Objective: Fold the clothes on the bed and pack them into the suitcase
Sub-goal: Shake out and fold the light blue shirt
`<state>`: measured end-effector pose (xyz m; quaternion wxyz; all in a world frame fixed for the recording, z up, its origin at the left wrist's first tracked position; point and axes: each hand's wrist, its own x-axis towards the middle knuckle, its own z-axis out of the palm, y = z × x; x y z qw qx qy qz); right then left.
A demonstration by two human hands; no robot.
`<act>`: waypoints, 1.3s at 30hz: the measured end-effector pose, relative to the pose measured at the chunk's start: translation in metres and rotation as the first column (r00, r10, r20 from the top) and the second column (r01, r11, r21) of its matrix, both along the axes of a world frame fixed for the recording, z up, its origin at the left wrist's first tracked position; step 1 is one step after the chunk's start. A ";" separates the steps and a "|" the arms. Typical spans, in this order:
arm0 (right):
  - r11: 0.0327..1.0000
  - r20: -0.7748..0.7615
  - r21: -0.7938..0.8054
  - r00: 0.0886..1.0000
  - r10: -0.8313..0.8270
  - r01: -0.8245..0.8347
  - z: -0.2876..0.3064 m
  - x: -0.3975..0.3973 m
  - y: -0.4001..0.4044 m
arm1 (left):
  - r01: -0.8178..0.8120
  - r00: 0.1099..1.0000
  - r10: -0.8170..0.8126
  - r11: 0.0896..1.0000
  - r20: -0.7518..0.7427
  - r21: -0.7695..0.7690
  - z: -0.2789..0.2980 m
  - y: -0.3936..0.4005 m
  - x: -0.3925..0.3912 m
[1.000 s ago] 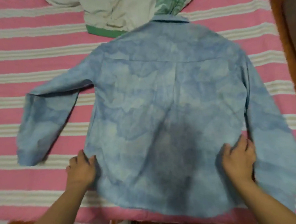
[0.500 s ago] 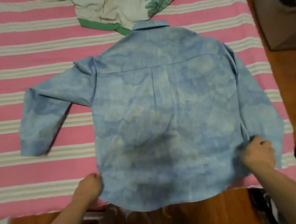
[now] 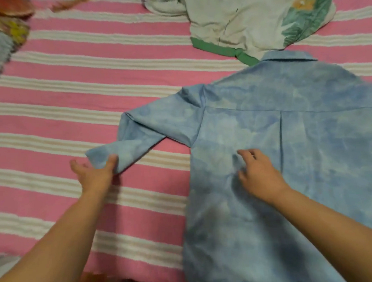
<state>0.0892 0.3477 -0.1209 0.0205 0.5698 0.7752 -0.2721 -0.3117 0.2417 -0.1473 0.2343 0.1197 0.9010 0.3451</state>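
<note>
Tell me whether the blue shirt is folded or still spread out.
Mostly spread: the blue shirt lies flat, back up, on the bed. Only its sleeve is bent, cuff at the left hand.

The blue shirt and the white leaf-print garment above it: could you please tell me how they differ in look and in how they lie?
The blue shirt is a mottled plain blue; the white leaf-print garment is white with green leaves and a green hem. The blue shirt lies spread flat, back up, while the white leaf-print garment sits bunched. The left hand touches the blue shirt's cuff and the right hand rests on its back; no hand touches the white leaf-print garment. Both lie on the striped bed.
</note>
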 end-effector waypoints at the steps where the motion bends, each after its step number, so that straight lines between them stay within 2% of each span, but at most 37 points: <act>1: 1.000 -0.016 -0.011 1.000 0.023 -0.023 -0.002 -0.023 0.006 | -0.109 0.982 0.095 0.991 0.162 0.080 -0.012 0.006 -0.018; 3: 0.999 -0.030 -0.010 0.998 0.052 -0.052 -0.004 -0.066 0.012 | -0.166 0.895 0.086 0.975 0.437 0.148 -0.026 0.011 -0.038; 4: 0.998 -0.031 -0.013 0.997 0.064 -0.064 -0.005 -0.087 0.013 | -0.119 0.879 0.031 0.980 0.476 0.157 -0.022 0.010 -0.042; 5: 0.997 -0.032 -0.021 0.997 0.068 -0.068 -0.007 -0.107 0.015 | -0.022 0.909 -0.052 0.985 0.413 0.172 -0.015 0.010 -0.046; 6: 0.998 -0.032 -0.029 0.998 0.062 -0.063 -0.008 -0.126 0.017 | 0.110 0.955 -0.158 0.974 0.249 0.199 0.000 0.011 -0.053; 7: 0.998 -0.019 -0.038 0.999 0.042 -0.043 -0.011 -0.141 0.019 | 0.249 0.965 -0.262 0.937 0.025 0.246 0.019 0.015 -0.063; 8: 0.999 0.003 -0.042 1.000 0.018 -0.018 -0.014 -0.152 0.020 | 0.371 0.923 -0.317 0.882 -0.219 0.291 0.047 0.018 -0.075; 9: 0.999 0.026 -0.045 1.000 -0.015 0.017 -0.016 -0.160 0.021 | 0.487 0.833 -0.326 0.816 -0.446 0.313 0.072 0.022 -0.094; 10: 0.998 0.040 -0.039 0.998 -0.044 0.045 -0.019 -0.165 0.023 | 0.590 0.701 -0.299 0.753 -0.648 0.290 0.095 0.025 -0.115; 12: 0.998 0.071 -0.013 0.996 -0.055 0.056 -0.022 -0.168 0.024 | 0.693 0.411 -0.283 0.715 -0.866 0.095 0.112 0.019 -0.162; 13: 0.999 0.104 -0.014 0.994 -0.044 0.046 -0.025 -0.166 0.024 | 0.690 0.270 -0.358 0.719 -0.894 -0.080 0.107 0.009 -0.187; 14: 0.999 0.142 -0.012 0.989 -0.032 0.034 -0.027 -0.162 0.023 | 0.671 0.159 -0.487 0.691 -0.859 -0.268 0.093 -0.006 -0.212; 15: 1.000 0.175 -0.003 0.985 -0.010 0.010 -0.029 -0.158 0.023 | 0.637 0.100 -0.643 0.627 -0.759 -0.448 0.077 -0.022 -0.234; 16: 1.000 0.210 0.010 0.978 0.015 -0.018 -0.030 -0.152 0.023 | 0.601 0.130 -0.795 0.539 -0.593 -0.591 0.060 -0.038 -0.249; 17: 0.999 0.254 0.015 0.966 0.041 -0.046 -0.031 -0.147 0.024 | 0.565 0.268 -0.863 0.502 -0.429 -0.655 0.046 -0.050 -0.256; 18: 0.997 0.303 0.006 0.950 0.072 -0.078 -0.031 -0.144 0.024 | 0.541 0.455 -0.833 0.540 -0.316 -0.645 0.038 -0.056 -0.253; 19: 0.995 0.339 -0.011 0.936 0.098 -0.100 -0.031 -0.142 0.022 | 0.494 0.650 -0.710 0.665 -0.270 -0.560 0.032 -0.055 -0.242; 20: 0.992 0.367 -0.029 0.922 0.121 -0.119 -0.032 -0.141 0.021 | 0.391 0.793 -0.545 0.797 -0.271 -0.460 0.026 -0.047 -0.230; 21: 0.990 0.396 -0.035 0.908 0.136 -0.133 -0.032 -0.141 0.019 | 0.264 0.905 -0.370 0.875 -0.209 -0.405 0.020 -0.031 -0.217; 22: 0.989 0.414 -0.012 0.900 0.140 -0.148 -0.034 -0.142 0.017 | 0.134 0.980 -0.176 0.929 -0.094 -0.346 0.013 -0.016 -0.206; 23: 0.986 0.414 0.021 0.900 0.140 -0.163 -0.038 -0.143 0.015 | 0.027 0.999 -0.016 0.949 0.038 -0.315 0.005 -0.004 -0.198; 24: 0.978 0.399 0.063 0.903 0.157 -0.198 -0.043 -0.144 0.013 | -0.025 0.991 0.063 0.954 0.119 -0.300 -0.006 0.005 -0.196; 26: 0.958 0.339 0.144 0.922 0.189 -0.249 -0.048 -0.150 0.009 | -0.038 0.987 0.088 0.940 0.133 -0.340 -0.029 0.010 -0.201; 28: 0.956 0.247 0.194 0.954 0.170 -0.220 -0.048 -0.158 0.010 | -0.033 0.986 0.088 0.937 0.144 -0.348 -0.035 0.009 -0.208; 29: 0.961 0.192 0.220 0.973 0.127 -0.168 -0.046 -0.162 0.014 | -0.054 0.988 0.094 0.952 0.122 -0.301 -0.029 0.008 -0.207; 31: 0.963 0.097 0.247 0.991 0.089 -0.110 -0.045 -0.167 0.028 | -0.152 0.988 0.148 0.969 -0.035 -0.194 -0.022 0.000 -0.213; 33: 0.968 0.142 0.192 0.981 0.133 -0.159 -0.045 -0.165 0.047 | -0.226 0.965 0.186 0.948 -0.183 -0.225 -0.014 -0.013 -0.217; 35: 0.969 0.262 0.091 0.944 0.200 -0.230 -0.044 -0.160 0.062 | -0.196 0.963 0.099 0.894 -0.251 -0.402 -0.009 -0.018 -0.212; 36: 0.967 0.293 0.056 0.930 0.221 -0.247 -0.043 -0.158 0.068 | -0.155 0.954 0.017 0.882 -0.300 -0.445 -0.007 -0.013 -0.205; 37: 0.965 0.301 0.049 0.925 0.232 -0.258 -0.041 -0.157 0.072 | -0.079 0.921 -0.098 0.899 -0.376 -0.430 -0.009 -0.005 -0.201; 38: 0.965 0.296 0.056 0.927 0.229 -0.256 -0.039 -0.156 0.077 | 0.047 0.858 -0.238 0.919 -0.455 -0.392 -0.014 0.007 -0.196; 39: 0.970 0.280 0.062 0.937 0.211 -0.237 -0.037 -0.157 0.081 | 0.197 0.772 -0.388 0.899 -0.504 -0.390 -0.017 0.021 -0.190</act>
